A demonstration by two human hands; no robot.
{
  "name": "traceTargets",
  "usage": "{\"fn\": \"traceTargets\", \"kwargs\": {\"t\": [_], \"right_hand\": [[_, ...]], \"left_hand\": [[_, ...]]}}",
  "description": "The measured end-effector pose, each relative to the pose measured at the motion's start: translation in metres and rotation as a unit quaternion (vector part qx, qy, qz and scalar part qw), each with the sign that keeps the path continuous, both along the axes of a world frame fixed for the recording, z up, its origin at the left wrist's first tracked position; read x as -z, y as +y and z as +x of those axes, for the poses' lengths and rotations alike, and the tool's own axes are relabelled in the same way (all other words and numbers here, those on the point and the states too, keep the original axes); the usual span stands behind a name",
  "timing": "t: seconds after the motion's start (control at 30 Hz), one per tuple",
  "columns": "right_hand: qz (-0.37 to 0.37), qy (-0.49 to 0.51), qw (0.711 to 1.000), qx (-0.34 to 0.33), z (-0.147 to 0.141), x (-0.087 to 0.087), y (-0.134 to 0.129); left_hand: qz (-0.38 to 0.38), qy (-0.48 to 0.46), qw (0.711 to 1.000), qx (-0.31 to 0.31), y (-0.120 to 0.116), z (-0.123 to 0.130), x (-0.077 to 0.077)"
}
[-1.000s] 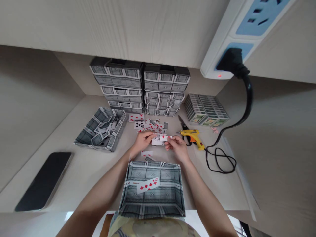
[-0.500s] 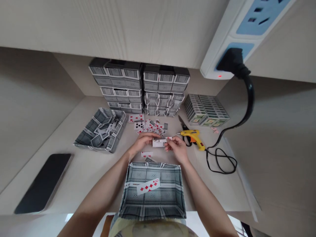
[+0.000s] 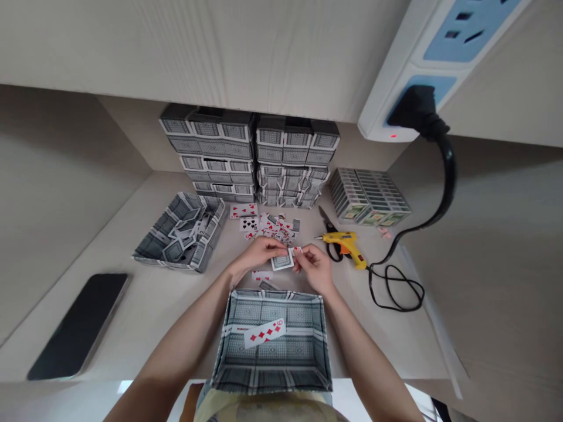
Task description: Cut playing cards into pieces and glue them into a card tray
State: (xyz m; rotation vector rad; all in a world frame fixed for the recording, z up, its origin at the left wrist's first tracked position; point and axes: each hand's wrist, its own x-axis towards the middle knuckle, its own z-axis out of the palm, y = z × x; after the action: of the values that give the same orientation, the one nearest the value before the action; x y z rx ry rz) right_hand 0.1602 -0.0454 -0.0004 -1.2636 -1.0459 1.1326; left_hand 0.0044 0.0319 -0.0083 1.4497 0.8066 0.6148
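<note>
Between my hands, above the desk, is a playing card (image 3: pixel 282 261) with its patterned grey back showing. My left hand (image 3: pixel 263 251) pinches it at its upper left edge. In my right hand (image 3: pixel 315 265), thumb and fingers close on a small white card piece with a red mark (image 3: pixel 295 251) at the card's right side. Close to my body stands an open box made of cards (image 3: pixel 271 375), with a six of diamonds strip (image 3: pixel 264 333) lying inside. Cut card pieces (image 3: pixel 277 225) are scattered just beyond my hands, and a red-marked strip (image 3: pixel 262 275) lies nearer to me.
Stacked card boxes (image 3: pixel 215 143) stand at the back. A card tray (image 3: pixel 152 249) of pieces and a phone (image 3: pixel 77 328) are on the left. To the right lie a yellow glue gun (image 3: pixel 347 241), scissors (image 3: pixel 328 220), card packs (image 3: pixel 369 196) and a black cable (image 3: pixel 444 193).
The card between my hands showed a white face half a second ago; now its grey back shows. Both hands stay in nearly the same place.
</note>
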Motion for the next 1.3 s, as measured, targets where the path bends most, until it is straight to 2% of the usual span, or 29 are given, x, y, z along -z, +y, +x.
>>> {"fn": "traceTargets", "kwargs": {"t": [0.27,0.53,0.77,1.03,1.2,1.3], "right_hand": [[0.010,-0.042,0.999,0.011,0.003,0.004,0.000],[0.039,-0.078,0.996,0.006,0.002,0.005,0.000],[0.040,-0.100,0.994,-0.003,0.002,0.005,0.002],[0.029,-0.095,0.995,0.005,0.003,-0.007,0.001],[0.002,-0.056,0.998,0.009,0.006,-0.001,0.004],[-0.016,-0.046,0.999,0.000,0.005,0.005,0.005]], "left_hand": [[0.026,0.043,0.995,0.080,0.001,0.002,-0.004],[0.071,0.046,0.990,0.114,-0.003,-0.001,-0.009],[0.064,0.036,0.995,0.069,-0.009,0.002,-0.008],[0.041,0.015,0.999,-0.010,-0.011,0.002,-0.009],[0.054,0.002,0.996,-0.064,-0.005,0.000,-0.003],[0.083,0.009,0.992,-0.099,0.000,-0.005,-0.006]]}}
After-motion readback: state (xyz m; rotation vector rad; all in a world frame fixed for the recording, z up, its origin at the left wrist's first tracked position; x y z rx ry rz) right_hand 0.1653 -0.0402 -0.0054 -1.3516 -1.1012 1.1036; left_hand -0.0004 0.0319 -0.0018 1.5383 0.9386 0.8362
